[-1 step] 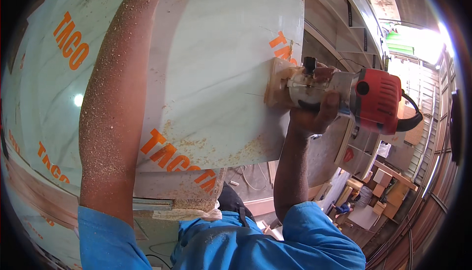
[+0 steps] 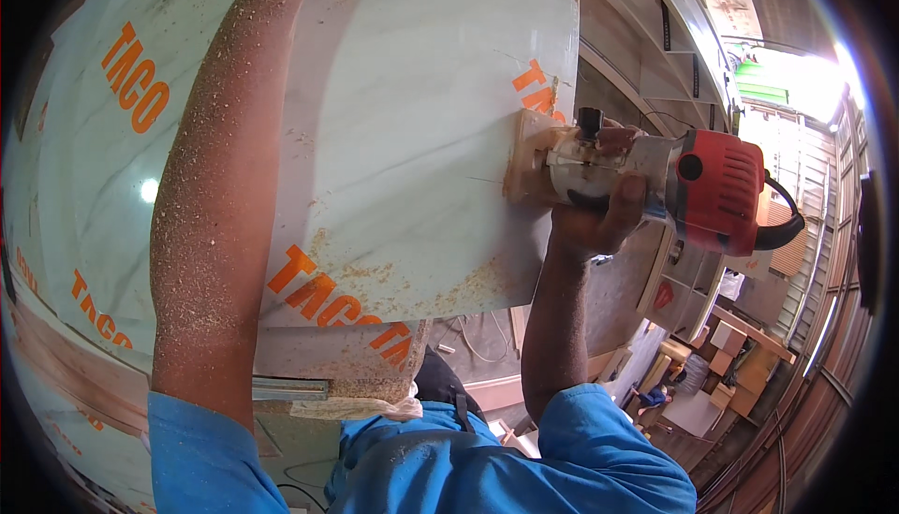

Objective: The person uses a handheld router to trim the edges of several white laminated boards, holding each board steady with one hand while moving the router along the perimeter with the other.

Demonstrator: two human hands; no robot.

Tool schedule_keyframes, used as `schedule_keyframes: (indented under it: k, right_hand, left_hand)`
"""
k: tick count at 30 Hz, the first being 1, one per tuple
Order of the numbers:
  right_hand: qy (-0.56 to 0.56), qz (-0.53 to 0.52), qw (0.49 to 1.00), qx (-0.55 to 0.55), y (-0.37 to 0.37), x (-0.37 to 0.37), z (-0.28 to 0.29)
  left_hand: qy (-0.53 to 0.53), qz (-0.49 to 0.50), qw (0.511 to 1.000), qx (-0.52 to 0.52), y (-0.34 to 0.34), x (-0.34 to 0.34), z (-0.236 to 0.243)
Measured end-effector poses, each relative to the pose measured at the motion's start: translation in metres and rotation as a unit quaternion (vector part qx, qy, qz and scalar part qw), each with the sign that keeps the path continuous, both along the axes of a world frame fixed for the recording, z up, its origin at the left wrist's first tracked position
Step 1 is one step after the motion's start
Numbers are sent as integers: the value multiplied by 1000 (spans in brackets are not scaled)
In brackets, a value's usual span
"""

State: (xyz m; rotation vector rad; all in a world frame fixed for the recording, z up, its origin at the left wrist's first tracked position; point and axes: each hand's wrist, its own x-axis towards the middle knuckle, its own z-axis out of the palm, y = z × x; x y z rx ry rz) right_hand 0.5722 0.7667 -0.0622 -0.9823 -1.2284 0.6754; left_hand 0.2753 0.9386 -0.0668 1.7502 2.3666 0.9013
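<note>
My right hand (image 2: 604,222) is closed around the metal and clear lower body of a trim router (image 2: 719,191) with a red motor housing. The router lies nearly sideways in the picture. Its square base (image 2: 526,156) rests against the right part of a white marble-patterned panel (image 2: 421,139) with orange lettering, by the panel's right edge. The cutter is hidden. Stretched over the panel's left side, my left forearm (image 2: 213,214) is speckled with wood dust; the hand itself is beyond the upper edge of the picture.
Sawdust (image 2: 365,280) is scattered over the panel's near part. Another marble-patterned sheet (image 2: 70,186) spreads at the left. White shelving (image 2: 646,22) stands beyond the panel at upper right. Wood offcuts (image 2: 730,364) lie on the floor at lower right. A cable (image 2: 482,341) trails below the panel.
</note>
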Motion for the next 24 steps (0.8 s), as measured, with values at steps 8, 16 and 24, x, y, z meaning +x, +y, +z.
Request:
schedule_keyframes:
  k: [8,16,24]
  right_hand:
    - [-87,-34,995,24,21,-1,6]
    - [-146,-88,985,37,49,-3,9]
    - [-68,-94,993,31,66,-2,-1]
  left_hand:
    - [-46,12,999,5,-7,3,3]
    - [-25,-3,1000,9,0,-1,-4]
    - [-60,5,998,-6,-3,1,3]
